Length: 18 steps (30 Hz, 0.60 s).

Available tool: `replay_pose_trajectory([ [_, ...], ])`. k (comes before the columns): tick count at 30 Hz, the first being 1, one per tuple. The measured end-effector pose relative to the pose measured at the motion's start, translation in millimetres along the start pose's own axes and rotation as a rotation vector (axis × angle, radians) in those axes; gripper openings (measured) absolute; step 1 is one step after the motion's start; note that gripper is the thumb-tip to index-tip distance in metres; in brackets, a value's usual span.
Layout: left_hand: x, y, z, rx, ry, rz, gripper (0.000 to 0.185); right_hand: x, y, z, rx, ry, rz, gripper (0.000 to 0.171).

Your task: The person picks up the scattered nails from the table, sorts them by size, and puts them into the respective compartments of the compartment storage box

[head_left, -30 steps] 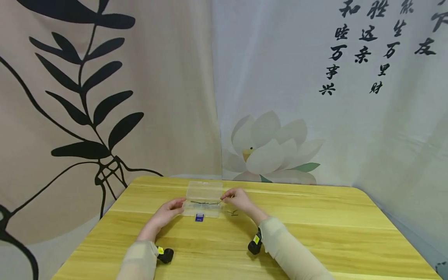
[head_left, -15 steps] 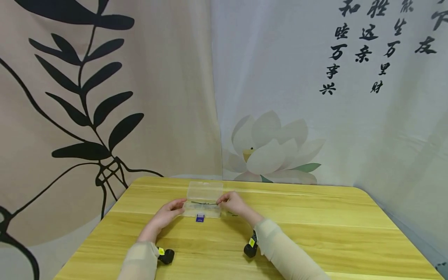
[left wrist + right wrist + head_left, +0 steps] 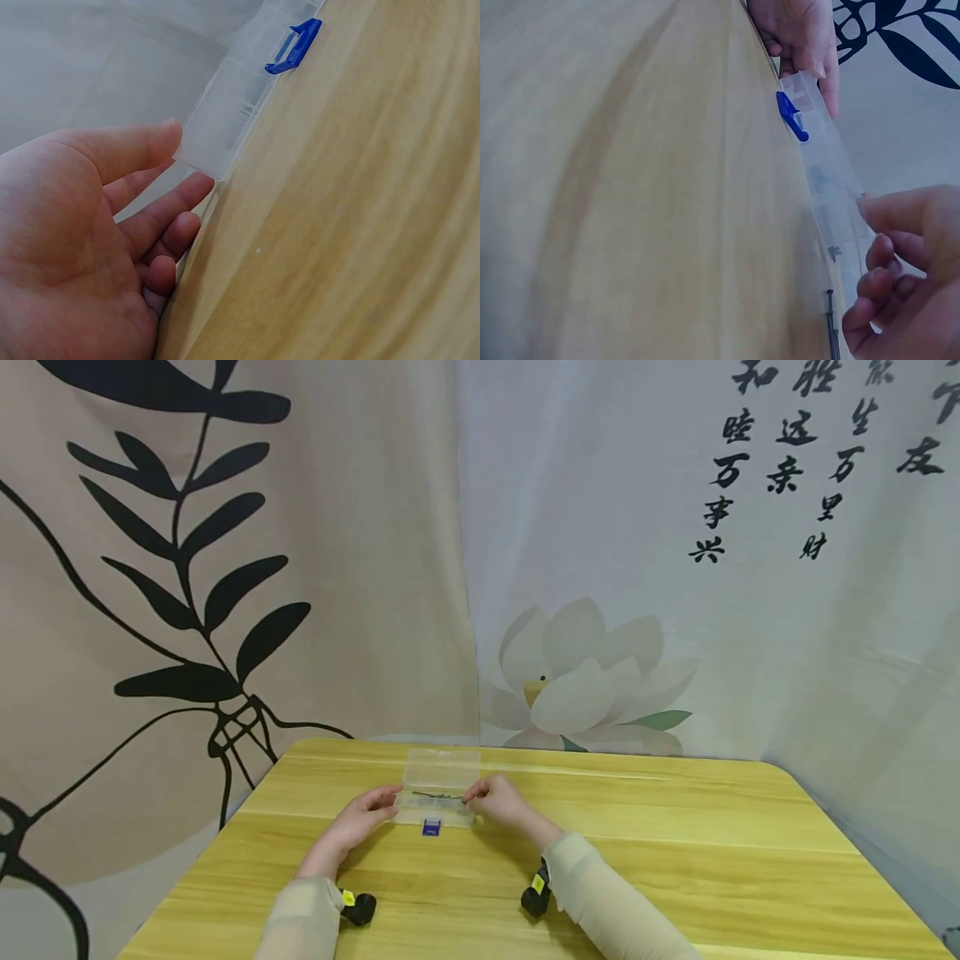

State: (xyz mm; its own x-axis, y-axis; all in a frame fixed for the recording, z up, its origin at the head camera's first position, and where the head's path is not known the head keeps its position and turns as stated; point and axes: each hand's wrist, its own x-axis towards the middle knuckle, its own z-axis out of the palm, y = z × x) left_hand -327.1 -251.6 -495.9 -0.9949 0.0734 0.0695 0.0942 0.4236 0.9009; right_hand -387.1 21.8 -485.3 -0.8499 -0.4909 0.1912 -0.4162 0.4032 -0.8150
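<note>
A clear plastic box with a blue latch lies on the table, its lid raised at the back. My left hand holds the box's left end, thumb on the corner and fingers behind and beside it, as the left wrist view shows. Over the box's right end my right hand has thumb and index finger together; a tiny dark tip shows at them, apparently a nail, mostly hidden. Dark thin nails lie in the box. In the right wrist view, loose nails lie on the table beside the box.
The wooden table reaches back to a printed cloth with a plant, a lotus and writing. Black wrist cameras hang below both sleeves.
My right hand has moved a little left, from beside the box to over its right end, and now covers the loose nails in the head view. My left hand stays at the box's left end.
</note>
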Motion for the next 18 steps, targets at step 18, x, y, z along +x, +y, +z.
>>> replay_pose_trajectory([
  [18, 0.0, -1.8, -0.8, 0.010, -0.009, 0.009, 0.044, -13.2, 4.2, -29.1, 0.104, 0.046, 0.055, 0.017],
])
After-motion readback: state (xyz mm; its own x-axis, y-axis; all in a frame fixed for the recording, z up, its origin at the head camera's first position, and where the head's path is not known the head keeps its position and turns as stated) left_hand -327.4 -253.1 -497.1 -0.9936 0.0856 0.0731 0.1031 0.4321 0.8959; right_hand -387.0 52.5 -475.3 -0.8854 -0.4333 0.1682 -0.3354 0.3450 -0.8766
